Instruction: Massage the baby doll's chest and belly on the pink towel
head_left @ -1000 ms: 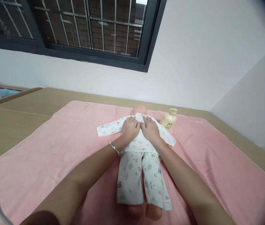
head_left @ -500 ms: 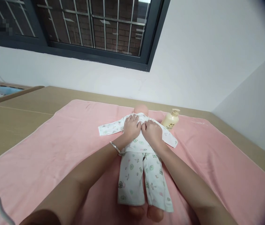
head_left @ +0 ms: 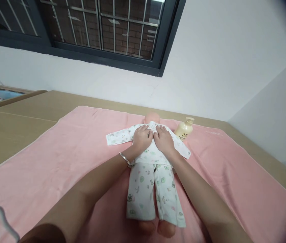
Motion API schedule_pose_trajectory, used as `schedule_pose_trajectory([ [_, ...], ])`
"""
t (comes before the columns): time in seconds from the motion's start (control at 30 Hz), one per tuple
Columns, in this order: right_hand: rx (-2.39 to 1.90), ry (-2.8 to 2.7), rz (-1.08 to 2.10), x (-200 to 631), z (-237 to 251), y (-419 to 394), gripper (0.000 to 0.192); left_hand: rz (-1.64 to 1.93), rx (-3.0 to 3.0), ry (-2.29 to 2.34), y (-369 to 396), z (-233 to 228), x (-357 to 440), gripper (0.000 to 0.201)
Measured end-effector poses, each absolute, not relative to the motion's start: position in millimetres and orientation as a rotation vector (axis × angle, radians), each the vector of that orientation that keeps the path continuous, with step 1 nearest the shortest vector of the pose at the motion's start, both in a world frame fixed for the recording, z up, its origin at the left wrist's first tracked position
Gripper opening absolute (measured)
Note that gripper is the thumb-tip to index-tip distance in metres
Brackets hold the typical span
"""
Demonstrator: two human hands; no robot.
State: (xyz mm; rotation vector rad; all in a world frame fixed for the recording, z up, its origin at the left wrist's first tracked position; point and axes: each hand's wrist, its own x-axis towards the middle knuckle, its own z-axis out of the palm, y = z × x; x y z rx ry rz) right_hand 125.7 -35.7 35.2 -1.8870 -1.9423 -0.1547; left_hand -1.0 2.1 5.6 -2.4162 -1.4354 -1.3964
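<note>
Left hand [head_left: 142, 139] and right hand [head_left: 163, 139] lie side by side on the upper body of a doll [head_left: 152, 118], palms down, fingers spread a little and pointing to the far side. Neither grasps anything; both rest unclenched on the cloth of the white printed top [head_left: 153, 157], with the thumbs close together near the middle. A silver bangle [head_left: 125, 159] circles the left wrist.

The doll is stretched out in the middle of a pink blanket [head_left: 87, 141], its head at the far end and its feet [head_left: 146, 226] at the near end. Its sleeves reach out to left and right, and matching printed trousers [head_left: 141, 192] cover the legs. Which way it faces is hard to tell.

Just beyond the right sleeve is a pale yellow pump bottle [head_left: 184, 130], also on the blanket. A grey cord [head_left: 2, 216] curves in at the near left. Under the blanket, a wooden surface [head_left: 31, 108] shows at the far edge and both sides. Beyond stands a white wall [head_left: 208, 67] with a dark-framed, barred window [head_left: 122, 33].
</note>
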Motion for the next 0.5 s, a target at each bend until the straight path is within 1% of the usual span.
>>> schedule_pose_trajectory([
  [0.1, -1.898, -1.927, -0.131, 125.1, 35.0, -36.4, 0.05, -1.403, -2.426, -1.449, 2.5, 4.9, -0.9, 0.027],
  [0.33, -1.871, -1.905, -0.107, 125.8, 34.0, -36.7, 0.053, -1.289, -2.445, -1.539, 3.1, 8.9, -0.8, 0.034],
  [0.5, -1.871, -1.907, -0.122, 127.7, 32.0, -34.3, 0.053, -1.25, -2.449, -1.524, 3.2, 9.3, -1.1, 0.033],
])
